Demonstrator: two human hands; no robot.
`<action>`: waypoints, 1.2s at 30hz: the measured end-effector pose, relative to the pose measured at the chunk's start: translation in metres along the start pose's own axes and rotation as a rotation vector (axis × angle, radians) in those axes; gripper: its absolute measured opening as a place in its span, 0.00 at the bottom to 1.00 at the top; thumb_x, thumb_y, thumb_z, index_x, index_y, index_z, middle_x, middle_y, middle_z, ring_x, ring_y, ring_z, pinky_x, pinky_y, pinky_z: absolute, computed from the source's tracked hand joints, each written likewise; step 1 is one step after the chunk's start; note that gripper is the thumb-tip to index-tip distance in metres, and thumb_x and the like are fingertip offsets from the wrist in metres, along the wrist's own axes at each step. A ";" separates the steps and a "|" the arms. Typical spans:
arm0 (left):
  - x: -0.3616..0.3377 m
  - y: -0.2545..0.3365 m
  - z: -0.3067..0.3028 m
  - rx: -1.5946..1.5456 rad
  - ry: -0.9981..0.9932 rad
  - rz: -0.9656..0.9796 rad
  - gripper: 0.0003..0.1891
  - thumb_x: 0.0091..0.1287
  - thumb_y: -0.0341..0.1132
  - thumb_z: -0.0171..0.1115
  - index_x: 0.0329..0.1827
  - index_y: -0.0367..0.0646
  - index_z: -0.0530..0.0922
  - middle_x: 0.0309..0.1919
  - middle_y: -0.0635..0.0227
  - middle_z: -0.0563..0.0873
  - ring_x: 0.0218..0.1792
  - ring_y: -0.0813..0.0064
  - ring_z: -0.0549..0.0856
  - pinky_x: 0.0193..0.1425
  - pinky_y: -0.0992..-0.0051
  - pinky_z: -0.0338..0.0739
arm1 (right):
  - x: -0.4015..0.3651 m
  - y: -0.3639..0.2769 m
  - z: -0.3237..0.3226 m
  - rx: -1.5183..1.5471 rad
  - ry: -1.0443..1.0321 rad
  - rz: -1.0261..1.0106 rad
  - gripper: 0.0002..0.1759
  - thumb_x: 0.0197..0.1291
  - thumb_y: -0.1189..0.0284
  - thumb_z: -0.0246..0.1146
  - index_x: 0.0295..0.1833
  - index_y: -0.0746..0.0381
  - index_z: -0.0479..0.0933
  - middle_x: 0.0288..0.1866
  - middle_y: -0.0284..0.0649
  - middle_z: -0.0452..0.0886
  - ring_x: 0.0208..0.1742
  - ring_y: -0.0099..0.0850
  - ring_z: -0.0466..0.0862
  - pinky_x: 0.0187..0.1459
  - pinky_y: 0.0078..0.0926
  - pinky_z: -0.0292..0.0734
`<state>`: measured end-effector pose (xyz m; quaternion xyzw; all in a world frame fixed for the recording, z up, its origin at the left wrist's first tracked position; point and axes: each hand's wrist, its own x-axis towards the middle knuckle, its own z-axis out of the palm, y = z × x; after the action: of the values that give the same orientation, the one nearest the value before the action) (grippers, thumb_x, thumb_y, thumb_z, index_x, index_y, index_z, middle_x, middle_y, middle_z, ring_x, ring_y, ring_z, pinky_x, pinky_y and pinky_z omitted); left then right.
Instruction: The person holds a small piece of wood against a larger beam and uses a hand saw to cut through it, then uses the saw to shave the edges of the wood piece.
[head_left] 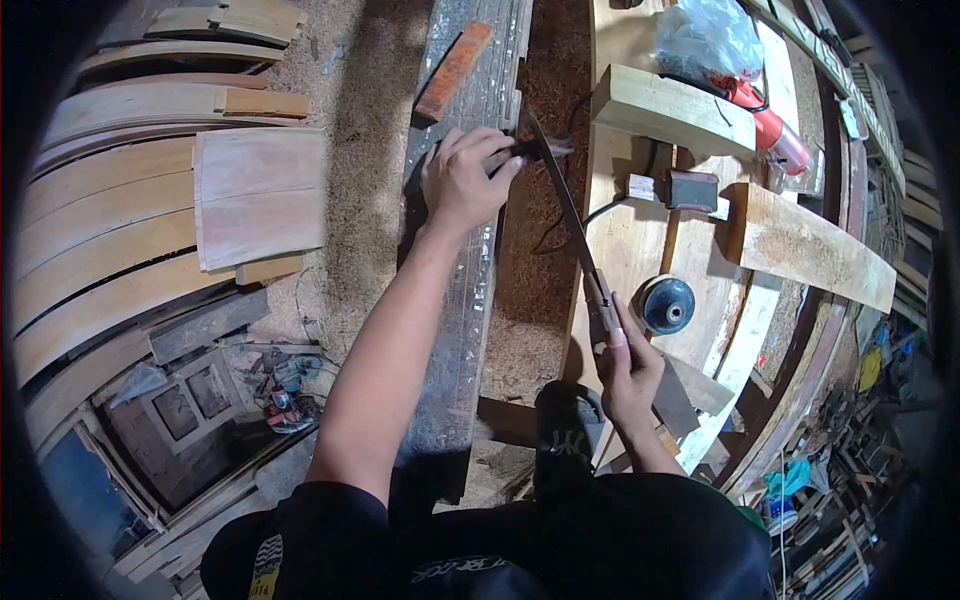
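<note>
My right hand is closed round the handle of a handsaw at the right of the bench. The long dark saw blade slants up and to the left, its far end close to my left hand. My left hand presses on the worn bench plank, its fingers and thumb around a small dark piece of wood that sticks out past the plank's right edge. The blade crosses this piece just beyond my fingertips. Most of the piece is hidden under my hand.
A reddish wood block lies farther up the plank. To the right are a thick pale timber, a red power tool, a black round pad and a cable. Curved boards are stacked at left. Sawdust covers the floor.
</note>
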<state>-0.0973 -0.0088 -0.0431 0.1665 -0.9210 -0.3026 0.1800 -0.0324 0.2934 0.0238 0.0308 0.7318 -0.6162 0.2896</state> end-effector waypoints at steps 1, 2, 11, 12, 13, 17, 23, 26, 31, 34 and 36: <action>0.000 0.002 -0.001 0.004 0.003 -0.002 0.11 0.59 0.37 0.74 0.44 0.47 0.90 0.46 0.73 0.90 0.49 0.62 0.85 0.54 0.64 0.81 | 0.000 -0.002 0.000 -0.009 -0.009 -0.037 0.23 0.80 0.71 0.55 0.76 0.66 0.73 0.32 0.25 0.76 0.25 0.12 0.65 0.27 0.14 0.59; 0.000 0.003 -0.001 0.003 0.001 0.001 0.11 0.59 0.37 0.74 0.44 0.47 0.90 0.46 0.73 0.90 0.49 0.62 0.85 0.54 0.64 0.81 | 0.002 -0.002 0.001 -0.017 -0.019 -0.073 0.24 0.81 0.69 0.55 0.77 0.66 0.71 0.29 0.24 0.73 0.24 0.11 0.65 0.26 0.13 0.57; 0.007 0.008 0.000 0.045 0.012 -0.065 0.13 0.59 0.36 0.75 0.45 0.44 0.90 0.50 0.69 0.90 0.52 0.62 0.86 0.58 0.65 0.81 | 0.029 0.004 0.013 -0.134 -0.001 -0.189 0.23 0.79 0.71 0.56 0.74 0.69 0.74 0.60 0.49 0.86 0.56 0.28 0.84 0.62 0.26 0.76; 0.006 0.008 -0.001 0.052 0.002 -0.057 0.13 0.59 0.37 0.75 0.46 0.44 0.90 0.50 0.69 0.90 0.52 0.62 0.86 0.58 0.65 0.80 | 0.024 0.010 0.007 -0.099 -0.010 -0.158 0.23 0.79 0.70 0.56 0.74 0.68 0.73 0.58 0.48 0.87 0.54 0.29 0.84 0.61 0.27 0.77; 0.004 0.008 -0.002 0.061 -0.012 -0.045 0.13 0.59 0.37 0.75 0.46 0.45 0.90 0.50 0.70 0.90 0.52 0.62 0.86 0.58 0.65 0.80 | 0.018 0.014 0.001 -0.120 -0.028 -0.171 0.24 0.79 0.70 0.56 0.75 0.67 0.73 0.44 0.39 0.87 0.38 0.23 0.80 0.44 0.22 0.78; 0.004 0.009 -0.003 0.063 -0.023 -0.028 0.14 0.60 0.38 0.75 0.48 0.46 0.89 0.50 0.71 0.90 0.52 0.62 0.85 0.58 0.65 0.80 | 0.002 -0.004 -0.010 0.048 -0.019 -0.015 0.23 0.80 0.71 0.55 0.76 0.66 0.73 0.30 0.24 0.73 0.26 0.12 0.66 0.28 0.14 0.58; -0.001 0.002 -0.001 0.072 -0.016 0.055 0.14 0.61 0.38 0.75 0.49 0.48 0.90 0.49 0.72 0.88 0.51 0.63 0.84 0.57 0.64 0.79 | -0.009 -0.041 -0.018 0.183 -0.034 0.032 0.23 0.82 0.70 0.53 0.76 0.65 0.72 0.24 0.22 0.68 0.22 0.12 0.63 0.25 0.14 0.56; -0.004 0.001 -0.002 0.083 0.002 0.106 0.13 0.61 0.38 0.75 0.49 0.50 0.90 0.46 0.72 0.86 0.50 0.62 0.84 0.55 0.63 0.78 | -0.013 -0.059 -0.021 0.155 -0.084 0.042 0.24 0.82 0.70 0.53 0.78 0.64 0.70 0.24 0.22 0.67 0.21 0.11 0.62 0.24 0.14 0.56; -0.011 -0.001 0.003 0.275 0.061 0.208 0.12 0.63 0.44 0.74 0.47 0.54 0.91 0.40 0.72 0.82 0.46 0.64 0.82 0.52 0.59 0.74 | -0.009 -0.097 -0.033 -0.022 -0.085 0.058 0.26 0.80 0.67 0.58 0.77 0.65 0.71 0.23 0.21 0.67 0.22 0.12 0.63 0.25 0.14 0.56; -0.013 0.002 0.005 0.285 0.089 0.158 0.13 0.65 0.47 0.72 0.49 0.54 0.91 0.41 0.71 0.82 0.46 0.63 0.81 0.54 0.59 0.73 | -0.021 -0.117 -0.043 -0.017 -0.036 -0.037 0.25 0.81 0.65 0.55 0.75 0.66 0.73 0.21 0.21 0.69 0.18 0.11 0.64 0.22 0.14 0.53; -0.015 0.002 0.003 0.267 0.091 0.169 0.16 0.67 0.49 0.70 0.53 0.54 0.90 0.42 0.69 0.83 0.47 0.62 0.81 0.55 0.58 0.73 | -0.023 -0.112 -0.050 0.008 -0.017 -0.098 0.27 0.80 0.62 0.56 0.75 0.68 0.73 0.19 0.22 0.69 0.16 0.10 0.63 0.20 0.16 0.53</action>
<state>-0.0857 0.0001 -0.0478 0.1244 -0.9548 -0.1533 0.2224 -0.0778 0.3197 0.1375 -0.0092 0.7274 -0.6329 0.2649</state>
